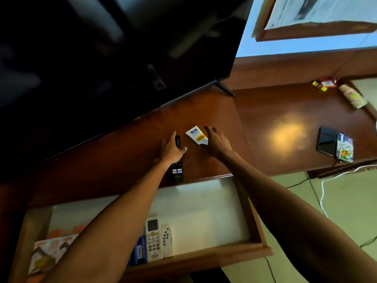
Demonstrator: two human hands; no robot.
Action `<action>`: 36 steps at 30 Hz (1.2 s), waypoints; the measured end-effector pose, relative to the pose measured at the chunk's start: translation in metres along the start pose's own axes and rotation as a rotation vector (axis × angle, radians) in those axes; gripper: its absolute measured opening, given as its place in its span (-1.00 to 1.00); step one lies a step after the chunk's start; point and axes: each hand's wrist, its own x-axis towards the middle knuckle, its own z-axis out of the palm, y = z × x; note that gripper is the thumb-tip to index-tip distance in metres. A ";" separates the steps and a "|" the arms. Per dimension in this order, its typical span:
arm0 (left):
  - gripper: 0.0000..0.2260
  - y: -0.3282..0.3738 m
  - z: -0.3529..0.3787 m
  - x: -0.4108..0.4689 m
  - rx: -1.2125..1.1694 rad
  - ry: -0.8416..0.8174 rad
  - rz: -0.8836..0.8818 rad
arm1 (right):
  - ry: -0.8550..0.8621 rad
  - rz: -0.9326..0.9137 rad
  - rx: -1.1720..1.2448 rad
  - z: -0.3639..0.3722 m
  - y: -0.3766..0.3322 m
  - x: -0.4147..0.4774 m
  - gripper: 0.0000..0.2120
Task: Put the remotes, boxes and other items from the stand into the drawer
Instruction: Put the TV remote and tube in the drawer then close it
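Observation:
On the brown wooden stand [214, 111] lies a black remote [177, 170], and my left hand [171, 149] rests over its upper half with fingers spread around it. A white box with a blue and yellow label [196, 136] lies just to the right. My right hand [216, 142] reaches onto the box's right end, fingers apart. Below the stand's front edge the drawer [204, 255] stands pulled out. Inside it lie two white remotes [153, 237], a blue box [140, 252] and a patterned box [49, 252], partly hidden by my left forearm.
A large black TV [102, 58] stands at the back of the stand. Further right on the lower surface lie a black phone [326, 140], a patterned case [345, 148], a tube [352, 97] and small packets [325, 83]. A white cable [330, 180] runs on the floor.

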 end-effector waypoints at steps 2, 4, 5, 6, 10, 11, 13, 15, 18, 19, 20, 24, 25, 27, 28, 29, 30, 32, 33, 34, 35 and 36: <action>-0.25 0.008 0.008 0.007 0.000 -0.004 -0.029 | -0.063 -0.008 -0.039 0.004 0.005 0.014 -0.23; -0.25 0.010 0.014 0.015 0.050 0.007 -0.031 | -0.128 -0.026 -0.031 0.009 0.006 0.022 -0.26; -0.26 0.010 0.016 0.017 0.077 0.013 -0.031 | -0.150 -0.037 -0.030 0.011 0.006 0.023 -0.29; -0.28 0.009 0.017 0.018 0.092 0.019 -0.033 | -0.159 -0.046 -0.033 0.013 0.006 0.024 -0.31; -0.31 0.000 0.015 0.010 0.100 0.042 -0.011 | -0.127 -0.046 -0.009 0.015 0.004 0.019 -0.34; -0.32 -0.004 0.012 0.006 0.091 0.051 0.005 | -0.121 -0.049 0.011 0.015 0.004 0.016 -0.34; -0.34 -0.013 0.006 -0.006 0.035 0.069 0.041 | -0.096 -0.053 0.067 0.016 0.005 0.003 -0.33; -0.36 -0.025 0.002 -0.023 -0.017 0.100 0.091 | -0.067 -0.066 0.120 0.022 0.005 -0.020 -0.35; -0.37 -0.045 0.004 -0.057 -0.028 0.114 0.153 | -0.053 -0.101 0.181 0.036 0.001 -0.064 -0.39; -0.37 -0.054 0.007 -0.068 -0.027 0.108 0.172 | -0.049 -0.098 0.214 0.041 -0.002 -0.079 -0.42; -0.38 -0.062 0.011 -0.078 -0.027 0.103 0.199 | -0.040 -0.093 0.243 0.045 -0.004 -0.095 -0.44; -0.38 -0.098 0.031 -0.118 0.024 0.051 0.319 | -0.012 -0.061 0.348 0.065 -0.009 -0.152 -0.44; -0.38 -0.107 0.037 -0.127 0.044 0.037 0.338 | -0.021 -0.044 0.369 0.073 -0.007 -0.167 -0.42; -0.37 -0.124 0.046 -0.143 0.058 0.019 0.360 | -0.051 -0.010 0.367 0.090 -0.001 -0.194 -0.39; -0.38 -0.132 0.052 -0.149 0.056 0.012 0.360 | -0.069 0.002 0.356 0.099 0.003 -0.207 -0.40; -0.38 -0.137 0.057 -0.155 0.050 0.011 0.355 | -0.085 0.013 0.350 0.109 0.008 -0.217 -0.41; -0.39 -0.142 0.063 -0.159 0.043 0.014 0.345 | -0.100 0.026 0.342 0.117 0.012 -0.226 -0.41; -0.41 -0.148 0.073 -0.163 0.019 0.026 0.319 | -0.127 0.051 0.311 0.129 0.019 -0.237 -0.35; -0.42 -0.148 0.078 -0.162 0.006 0.033 0.304 | -0.136 0.059 0.289 0.135 0.022 -0.239 -0.33; -0.43 -0.149 0.082 -0.160 -0.004 0.043 0.288 | -0.144 0.064 0.267 0.139 0.024 -0.238 -0.32; -0.43 -0.148 0.087 -0.158 -0.008 0.053 0.268 | -0.153 0.070 0.255 0.143 0.027 -0.236 -0.32; -0.44 -0.146 0.092 -0.154 -0.013 0.066 0.247 | -0.168 0.076 0.244 0.148 0.030 -0.234 -0.32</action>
